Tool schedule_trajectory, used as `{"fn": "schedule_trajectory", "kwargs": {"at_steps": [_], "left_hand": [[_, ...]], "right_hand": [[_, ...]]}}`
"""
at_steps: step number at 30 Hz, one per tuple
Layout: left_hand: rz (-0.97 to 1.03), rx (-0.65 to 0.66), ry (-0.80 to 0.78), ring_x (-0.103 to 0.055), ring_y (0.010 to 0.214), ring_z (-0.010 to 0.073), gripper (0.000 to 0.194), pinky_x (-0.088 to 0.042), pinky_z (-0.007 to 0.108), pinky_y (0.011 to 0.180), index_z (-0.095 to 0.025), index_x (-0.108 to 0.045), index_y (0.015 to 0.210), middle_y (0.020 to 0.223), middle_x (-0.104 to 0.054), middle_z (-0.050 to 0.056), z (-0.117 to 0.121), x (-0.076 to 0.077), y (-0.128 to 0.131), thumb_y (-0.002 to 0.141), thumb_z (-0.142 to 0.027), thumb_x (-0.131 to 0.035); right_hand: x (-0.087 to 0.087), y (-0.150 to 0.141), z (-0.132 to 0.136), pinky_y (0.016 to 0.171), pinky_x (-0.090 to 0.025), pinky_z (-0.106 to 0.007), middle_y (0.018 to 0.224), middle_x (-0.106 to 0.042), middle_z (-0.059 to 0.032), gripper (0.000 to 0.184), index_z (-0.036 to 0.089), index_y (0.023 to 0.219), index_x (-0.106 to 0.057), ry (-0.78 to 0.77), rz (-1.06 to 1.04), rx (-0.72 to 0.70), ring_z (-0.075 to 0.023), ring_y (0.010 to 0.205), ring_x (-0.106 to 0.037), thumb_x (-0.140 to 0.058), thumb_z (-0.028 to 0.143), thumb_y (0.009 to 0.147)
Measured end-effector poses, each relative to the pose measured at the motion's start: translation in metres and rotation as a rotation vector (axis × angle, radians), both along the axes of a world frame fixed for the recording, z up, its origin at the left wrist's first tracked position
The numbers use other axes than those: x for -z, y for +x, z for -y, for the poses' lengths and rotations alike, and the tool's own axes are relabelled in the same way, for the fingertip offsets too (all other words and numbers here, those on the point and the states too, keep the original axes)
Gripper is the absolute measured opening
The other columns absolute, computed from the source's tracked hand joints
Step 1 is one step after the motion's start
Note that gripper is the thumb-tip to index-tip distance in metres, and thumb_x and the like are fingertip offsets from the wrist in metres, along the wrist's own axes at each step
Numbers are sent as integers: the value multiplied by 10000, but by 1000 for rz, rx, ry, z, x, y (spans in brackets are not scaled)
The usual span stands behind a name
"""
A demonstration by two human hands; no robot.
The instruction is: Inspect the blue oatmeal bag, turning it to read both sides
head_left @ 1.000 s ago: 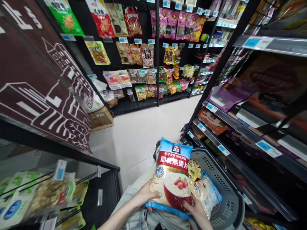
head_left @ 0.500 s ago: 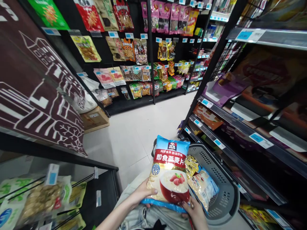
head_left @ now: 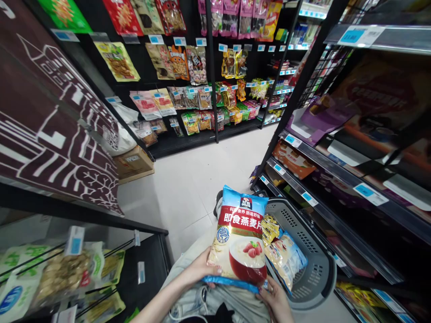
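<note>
Both hands hold a blue and red oatmeal bag [head_left: 240, 240] upright just left of a grey shopping basket [head_left: 311, 264]: left hand [head_left: 198, 269] and right hand [head_left: 274, 298] fingers curl around its bottom corners

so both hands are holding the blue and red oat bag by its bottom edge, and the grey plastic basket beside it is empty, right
Not quite: the grey plastic basket is not empty. The head view shows a yellow packet and another blue-edged oat bag lying in it. The rest holds: the left hand and right hand hold the blue and red oat bag by its bottom edge.
</note>
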State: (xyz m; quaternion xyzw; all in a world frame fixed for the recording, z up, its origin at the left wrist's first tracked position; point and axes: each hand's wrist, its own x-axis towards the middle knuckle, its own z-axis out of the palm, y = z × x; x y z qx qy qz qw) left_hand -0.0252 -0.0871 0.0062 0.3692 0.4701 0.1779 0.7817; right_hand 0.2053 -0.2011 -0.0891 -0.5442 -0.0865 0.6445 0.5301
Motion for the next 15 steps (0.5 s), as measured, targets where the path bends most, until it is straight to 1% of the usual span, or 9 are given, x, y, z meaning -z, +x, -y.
{"fn": "schedule_trajectory", "kwargs": {"at_steps": [3, 7, 11, 15], "left_hand": [[-18, 17, 15, -591, 849, 299, 704, -490, 285, 487, -188, -395, 1145, 1031, -575, 120, 2, -3, 1, 547, -269, -758], [-66, 15, 50, -587, 834, 313, 724, -503, 330, 491, -185, -403, 1108, 1020, -563, 118, 2, -7, 6, 482, -195, -767], [-113, 33, 67, -590, 810, 309, 662, -501, 356, 511, -222, -426, 1083, 965, -585, 72, 2, -8, 10, 498, -167, -730], [-133, 47, 65, -596, 803, 315, 652, -501, 370, 519, -240, -423, 1082, 940, -591, 53, 2, -5, 10, 502, -165, -711]], "right_hand": [[1, 0, -1, 591, -484, -232, 842, -668, -35, 508, 209, 927, -640, -7, -44, 15, -148, 694, -602, -816, 342, 470], [4, 0, 0, 612, -485, -223, 849, -662, -23, 520, 223, 942, -642, -33, -102, 32, -141, 716, -601, -822, 330, 466], [5, 2, 0, 622, -483, -211, 872, -659, -13, 494, 235, 926, -651, -49, -104, 40, -131, 728, -600, -823, 316, 470], [2, 3, 0, 630, -486, -219, 915, -653, -14, 510, 240, 943, -645, -38, -95, 39, -137, 744, -599, -822, 319, 471]]}}
